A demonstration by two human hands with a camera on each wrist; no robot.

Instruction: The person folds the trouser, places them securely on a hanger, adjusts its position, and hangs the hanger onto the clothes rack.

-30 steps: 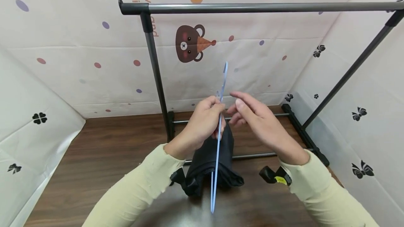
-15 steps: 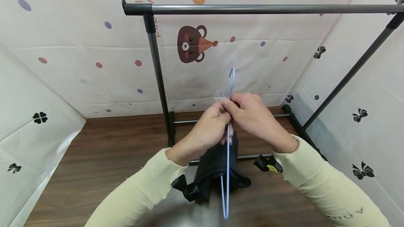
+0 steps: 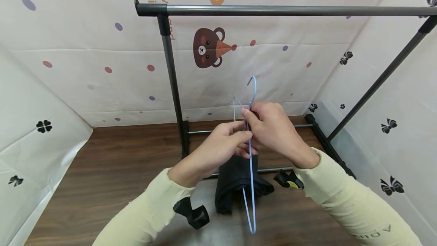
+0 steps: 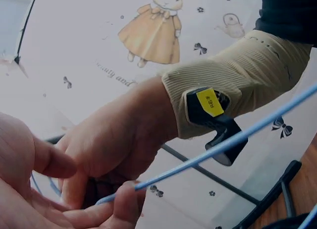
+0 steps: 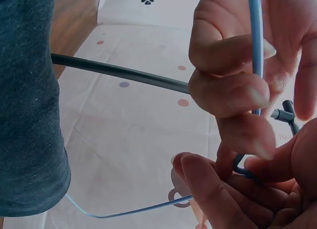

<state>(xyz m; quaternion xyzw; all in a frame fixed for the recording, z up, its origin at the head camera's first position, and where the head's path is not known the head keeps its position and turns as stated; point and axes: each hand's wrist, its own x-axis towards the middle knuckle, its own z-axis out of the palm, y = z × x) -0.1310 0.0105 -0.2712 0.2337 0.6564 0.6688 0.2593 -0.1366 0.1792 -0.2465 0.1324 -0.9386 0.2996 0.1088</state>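
A light-blue clothes hanger (image 3: 252, 200) is held on edge in front of me, hook upward. Folded black cloth (image 3: 230, 189) hangs over its lower bar. My right hand (image 3: 278, 132) pinches the hanger just below the hook. Beside it, my left hand (image 3: 218, 143) has its thumb extended and fingers loosely bent at the hanger's side. In the left wrist view, the blue wire runs across the fingertips (image 4: 126, 201) of the left hand, thumb held apart. From the right wrist, the left hand (image 5: 223, 55) shows its bent fingers touching the wire.
A dark metal clothes rack (image 3: 290, 10) stands ahead, its top rail spanning the view beyond the hands. Lower bars and black feet (image 3: 327, 143) sit on the brown wooden floor (image 3: 119, 174). Printed white sheets (image 3: 85, 86) enclose the back and sides.
My right hand has come in from the right and taken hold of the hanger below its hook. The left hand's grip has loosened and it has shifted lower. The hanger has turned slightly.
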